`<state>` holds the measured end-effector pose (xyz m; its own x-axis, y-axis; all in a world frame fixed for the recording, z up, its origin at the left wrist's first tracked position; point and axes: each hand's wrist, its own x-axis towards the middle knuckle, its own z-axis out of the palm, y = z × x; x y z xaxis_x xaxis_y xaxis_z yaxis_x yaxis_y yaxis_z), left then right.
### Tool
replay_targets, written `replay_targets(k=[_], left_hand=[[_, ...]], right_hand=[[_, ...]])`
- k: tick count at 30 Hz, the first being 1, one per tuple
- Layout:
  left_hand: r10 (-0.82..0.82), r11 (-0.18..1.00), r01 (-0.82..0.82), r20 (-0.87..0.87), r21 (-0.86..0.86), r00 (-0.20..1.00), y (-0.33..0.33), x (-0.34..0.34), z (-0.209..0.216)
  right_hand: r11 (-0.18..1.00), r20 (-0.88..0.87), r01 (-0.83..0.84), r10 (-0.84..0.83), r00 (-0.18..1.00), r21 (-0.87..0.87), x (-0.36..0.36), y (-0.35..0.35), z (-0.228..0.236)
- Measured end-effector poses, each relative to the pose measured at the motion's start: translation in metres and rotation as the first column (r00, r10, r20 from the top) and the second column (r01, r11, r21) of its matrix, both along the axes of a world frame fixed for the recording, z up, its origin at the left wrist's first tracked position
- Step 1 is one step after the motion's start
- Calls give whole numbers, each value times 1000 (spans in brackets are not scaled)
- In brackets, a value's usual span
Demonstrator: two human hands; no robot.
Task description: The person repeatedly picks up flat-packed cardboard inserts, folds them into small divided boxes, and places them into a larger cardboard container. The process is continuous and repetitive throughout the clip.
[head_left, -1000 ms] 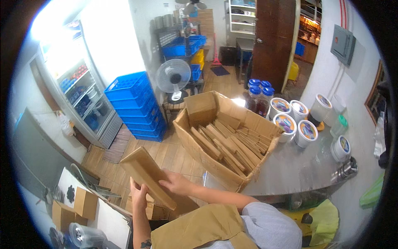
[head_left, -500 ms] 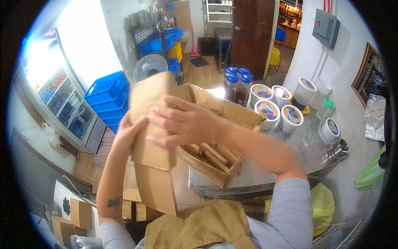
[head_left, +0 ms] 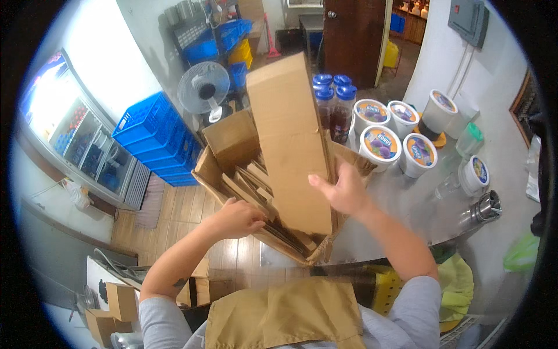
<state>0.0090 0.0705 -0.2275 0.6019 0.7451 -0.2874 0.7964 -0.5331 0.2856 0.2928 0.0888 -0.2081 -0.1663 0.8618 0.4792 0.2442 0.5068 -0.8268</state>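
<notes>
So the flattened brown cardboard sheet (head_left: 292,145) stands nearly upright, its lower end down inside the big open cardboard box (head_left: 232,145) that's stuffed with more folded cardboard pieces. The right hand (head_left: 344,189) sits at the sheet's right edge, fingers spread fairly wide and pressing against it rather than wrapped around. The left hand (head_left: 238,218) is lower down at the box's near-left side, fingers curled onto the stacked pieces; can't tell if it really grips any. Behind the box, on the grey counter (head_left: 407,203), are white lidded tubs (head_left: 381,145) and blue-capped bottles (head_left: 334,104).
</notes>
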Motion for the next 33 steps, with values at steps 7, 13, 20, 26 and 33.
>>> replay_targets(k=[7, 13, 20, 26, 33], left_hand=[[-4, 972, -40, -183, -234, 983, 22, 5, -22], [30, 977, -58, -140, -204, 990, 18, 7, -23], [32, 987, -75, -282, -144, 959, 20, 13, -15], [-76, 924, -147, -547, -352, 834, 31, 28, -4], [-39, 971, -35, -299, -238, 953, 21, -6, -44]], right_hand=[[994, -128, 49, -61, 990, -96, -7, 4, -24], [991, -219, 86, -106, 970, -99, -13, 8, -31], [994, 89, 3, 7, 996, -106, -36, -11, -30], [997, 216, 51, -63, 974, 62, -47, -12, -45], [998, 192, -16, 29, 981, -66, -62, -38, -20]])
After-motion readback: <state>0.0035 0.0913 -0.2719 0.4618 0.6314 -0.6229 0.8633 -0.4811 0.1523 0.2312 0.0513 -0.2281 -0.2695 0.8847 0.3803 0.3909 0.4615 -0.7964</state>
